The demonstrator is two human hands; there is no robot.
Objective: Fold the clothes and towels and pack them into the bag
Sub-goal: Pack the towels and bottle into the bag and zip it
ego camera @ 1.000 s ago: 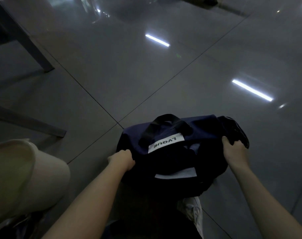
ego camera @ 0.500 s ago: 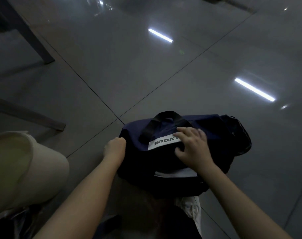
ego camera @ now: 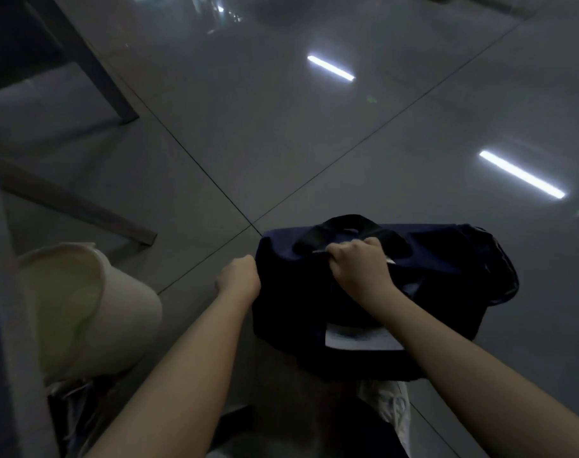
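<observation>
On the floor (ego camera: 314,143): navy bag (ego camera: 446,259) — right hand (ego camera: 357,264) gripping its black handle (ego camera: 347,221). Left hand (ego camera: 240,277) curled at one end — grip unclear.

Left hand (ego camera: 238,276), right hand (ego camera: 359,264) clenched

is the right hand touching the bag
Touching: head view shows the right hand clenched on top of the bag, beside its handle.

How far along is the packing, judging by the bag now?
Seemingly done: the navy bag bulges. In hand: the right hand grips its black handle, the left hand holds its left end. Left: perhaps closing or lifting; its closure and the pale basket are too dim to judge.
</observation>
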